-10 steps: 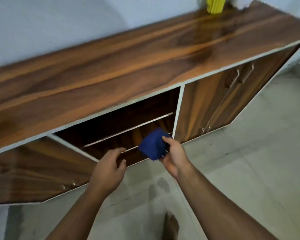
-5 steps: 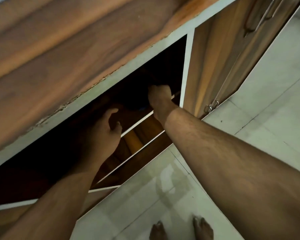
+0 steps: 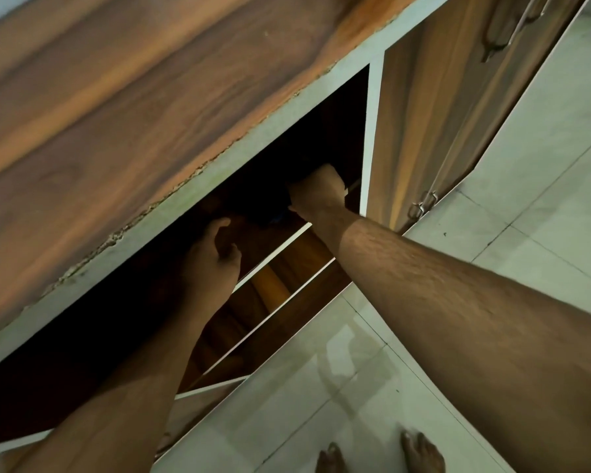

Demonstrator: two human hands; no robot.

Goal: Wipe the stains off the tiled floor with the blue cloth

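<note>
Right hand (image 3: 316, 192) is fisted deep in the cabinet (image 3: 287, 172), cloth (image 3: 276, 218) just left-below it, grip unclear; left hand (image 3: 215, 257) loose, nearer.

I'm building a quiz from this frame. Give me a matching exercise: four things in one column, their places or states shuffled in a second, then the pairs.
Things:
1. right hand
2. left hand
3. bare feet
4. metal handles

Places or states:
A. on the tiled floor, at the bottom of the view
B. on the closed doors, right of the opening
C. fisted, deep in the dark open compartment
D. at the compartment's mouth, fingers loosely curled

Pairs: 1-C, 2-D, 3-A, 4-B
</note>
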